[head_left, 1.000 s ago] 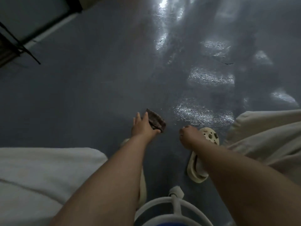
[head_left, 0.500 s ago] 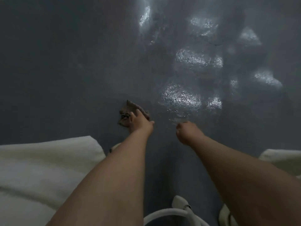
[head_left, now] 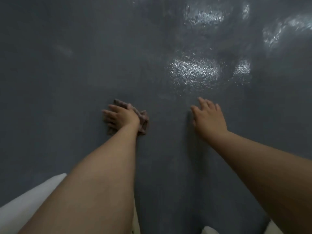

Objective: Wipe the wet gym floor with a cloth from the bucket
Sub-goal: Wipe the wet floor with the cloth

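- Gray floor (head_left: 67, 81) shines wet at the upper right.
- I see my left hand (head_left: 120, 118) pressing flat on the brown cloth (head_left: 143, 120), fingers apart.
- My right hand (head_left: 208, 118) is spread wide, holding nothing.
- I can read no writing.

Worn on the head, looking down and forward, close above the gray floor (head_left: 84, 68) and both arms.

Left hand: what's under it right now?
The brown cloth lies under the left hand, flat on the grey floor; its edges show beyond the fingers and wrist. The cloth's middle is covered.
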The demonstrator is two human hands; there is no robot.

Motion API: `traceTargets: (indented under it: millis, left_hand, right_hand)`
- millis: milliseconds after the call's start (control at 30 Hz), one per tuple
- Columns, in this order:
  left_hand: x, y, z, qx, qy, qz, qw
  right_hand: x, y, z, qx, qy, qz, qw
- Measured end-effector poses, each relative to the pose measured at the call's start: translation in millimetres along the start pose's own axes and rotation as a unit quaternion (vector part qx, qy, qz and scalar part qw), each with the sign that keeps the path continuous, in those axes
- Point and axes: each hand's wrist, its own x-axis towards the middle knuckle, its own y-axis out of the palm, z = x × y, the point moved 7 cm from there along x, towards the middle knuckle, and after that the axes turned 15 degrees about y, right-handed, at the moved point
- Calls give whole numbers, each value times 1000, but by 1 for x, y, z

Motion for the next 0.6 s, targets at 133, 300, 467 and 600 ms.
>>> traceTargets:
  millis: [133,300,467,600]
  left_hand:
    - [8,10,15,64,14,-9,998]
    - [-15,21,2,111,99,-39,988]
    - [-27,37,-8,155,178,19,971]
    - [-104,82,-36,218,403,102,883]
  right_hand:
    - [14,9,-15,33,74,-11,997]
    - [13,22,-39,59,145,-32,987]
    - [14,32,-40,103,157,-13,982]
    - [15,30,-43,115,148,-23,982]
